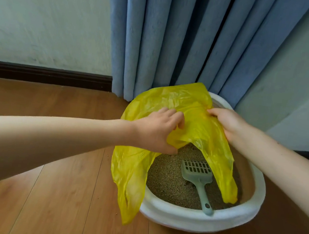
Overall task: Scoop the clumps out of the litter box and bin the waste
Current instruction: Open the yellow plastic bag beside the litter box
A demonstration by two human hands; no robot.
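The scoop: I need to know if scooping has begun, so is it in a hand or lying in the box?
Lying in the litter box, unheld: the scoop rests on the litter.

My left arm reaches in from the lower left, bare to the elbow, wrist nearly straight. My left hand lies back-up, fingers curled and thumb tucked low, pinching a fold of the yellow bag. My right arm comes in from the right edge, forearm angled up toward the middle. My right hand bends at the wrist, fingers apparently gripping the bag's upper edge, though their tips are hidden.
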